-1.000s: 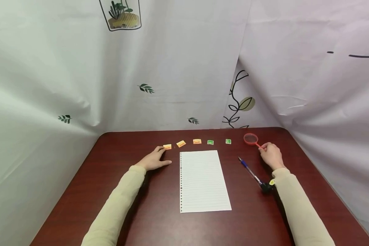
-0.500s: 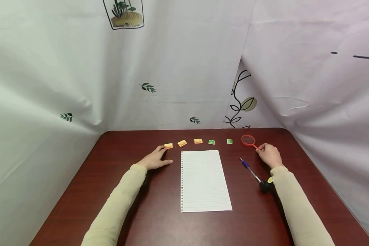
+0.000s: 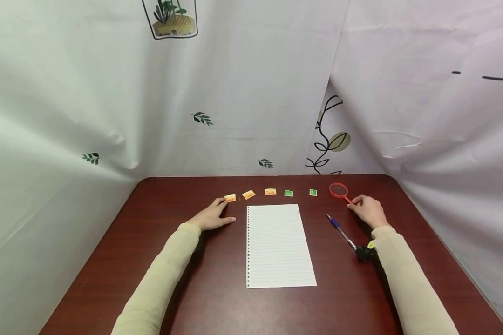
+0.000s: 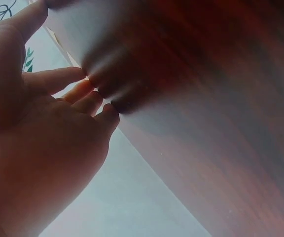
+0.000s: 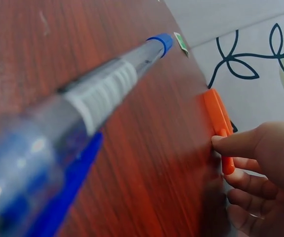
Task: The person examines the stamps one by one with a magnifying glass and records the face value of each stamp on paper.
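Note:
At the far right of the table, my right hand [image 3: 368,211] pinches the handle of a red magnifying glass [image 3: 338,189] between thumb and fingers. In the right wrist view its orange-red handle [image 5: 227,160] shows against the fingertips. My left hand [image 3: 209,216] lies at the left with fingers extended and thumb spread; its fingertips reach the edge of the leftmost orange stamp [image 3: 230,198]. Two more orange stamps, one tilted [image 3: 248,194] and one straight [image 3: 270,191], continue the row. Two green stamps, one nearer the middle [image 3: 288,193] and one farther right [image 3: 313,192], follow.
A lined, hole-punched paper sheet [image 3: 278,246] lies mid-table between the arms. Right of it, a blue-capped pen [image 3: 341,231] lies slanted, its near end at the black wrist camera [image 3: 363,254]. White printed cloth [image 3: 243,93] hangs behind the dark red table [image 3: 218,298].
The magnifying glass has shifted slightly left, toward the stamps, in my right hand. My left hand stays at the leftmost stamp. The head view has shifted a little.

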Action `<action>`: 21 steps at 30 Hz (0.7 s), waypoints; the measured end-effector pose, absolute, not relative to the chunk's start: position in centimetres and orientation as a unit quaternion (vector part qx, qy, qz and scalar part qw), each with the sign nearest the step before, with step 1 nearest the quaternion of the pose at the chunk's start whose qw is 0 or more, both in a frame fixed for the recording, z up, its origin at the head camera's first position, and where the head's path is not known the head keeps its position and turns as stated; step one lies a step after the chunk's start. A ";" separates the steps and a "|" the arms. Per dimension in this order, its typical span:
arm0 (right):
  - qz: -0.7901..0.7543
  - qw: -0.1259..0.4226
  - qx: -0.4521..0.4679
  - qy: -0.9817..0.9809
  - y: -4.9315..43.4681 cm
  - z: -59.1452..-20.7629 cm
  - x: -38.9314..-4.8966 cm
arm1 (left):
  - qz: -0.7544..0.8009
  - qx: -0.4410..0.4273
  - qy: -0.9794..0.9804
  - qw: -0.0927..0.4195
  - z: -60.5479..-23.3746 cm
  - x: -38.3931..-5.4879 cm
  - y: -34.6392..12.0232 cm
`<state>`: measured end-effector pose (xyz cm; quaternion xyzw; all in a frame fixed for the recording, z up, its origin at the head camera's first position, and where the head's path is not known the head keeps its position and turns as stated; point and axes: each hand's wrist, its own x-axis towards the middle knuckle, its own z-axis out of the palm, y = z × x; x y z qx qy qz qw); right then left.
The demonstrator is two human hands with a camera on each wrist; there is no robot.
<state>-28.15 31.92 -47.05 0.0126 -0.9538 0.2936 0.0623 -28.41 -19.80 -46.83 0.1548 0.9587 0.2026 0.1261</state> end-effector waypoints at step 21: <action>0.289 0.092 0.072 -0.950 32.1 -46.0 -27.2 | 0.199 0.164 0.959 0.122 -46.3 -27.9 -19.7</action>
